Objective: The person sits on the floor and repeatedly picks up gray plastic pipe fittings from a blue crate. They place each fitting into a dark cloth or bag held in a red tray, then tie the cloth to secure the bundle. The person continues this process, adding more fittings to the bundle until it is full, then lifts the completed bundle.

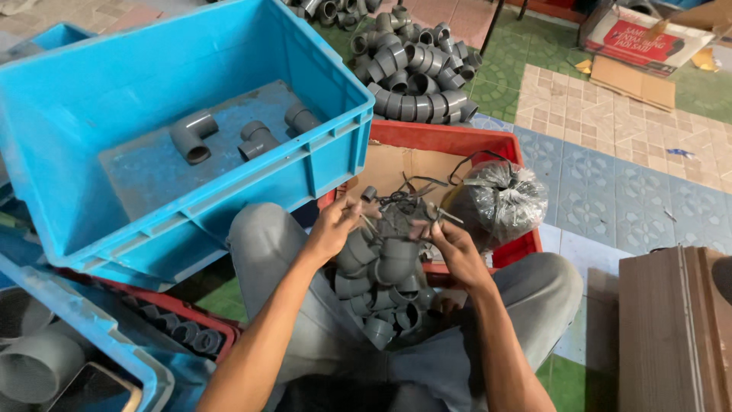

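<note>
Strung bundle of grey PVC elbow fittings [381,294] hangs centre frame over the lap, left hand [333,227] and right hand [450,248] both pinched on its tie string [400,200], knot seemingly unfinished; three loose elbows [244,136] left in blue crate [91,91] upper left, tied pile [415,69] top centre.

Grey trousers [305,320] (bare forearms, no sleeves)

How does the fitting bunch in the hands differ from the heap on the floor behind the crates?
The bunch of fittings hangs strung together between the left hand and right hand, over the lap; the floor heap lies untouched on the tiles. The bunch hangs as a column; the heap spreads wide. Both are grey plastic pipe fittings.
</note>
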